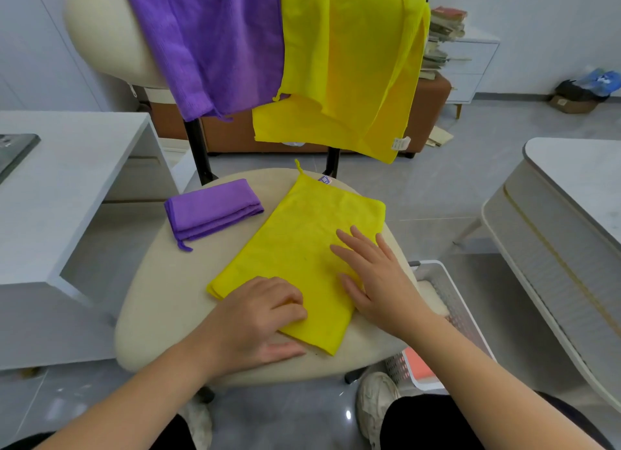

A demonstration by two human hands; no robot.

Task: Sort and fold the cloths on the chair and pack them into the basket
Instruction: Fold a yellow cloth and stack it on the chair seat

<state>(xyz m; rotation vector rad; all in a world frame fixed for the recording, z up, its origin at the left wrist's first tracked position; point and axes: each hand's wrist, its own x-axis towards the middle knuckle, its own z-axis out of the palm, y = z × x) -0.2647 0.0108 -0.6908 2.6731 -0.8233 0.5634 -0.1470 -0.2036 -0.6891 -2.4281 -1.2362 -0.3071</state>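
A half-folded yellow cloth lies diagonally on the cream chair seat. My left hand has curled fingers on the cloth's near left corner and seems to pinch its edge. My right hand lies flat on the cloth's right side with straight fingers. A folded purple cloth sits on the seat's back left. Over the chair back hang an unfolded purple cloth and a yellow cloth. The white mesh basket stands on the floor right of the chair, partly hidden by my right arm.
A white desk stands to the left and a white table to the right. Behind the chair are a brown cabinet, a stack of books and a cardboard box. My shoe is on the grey floor.
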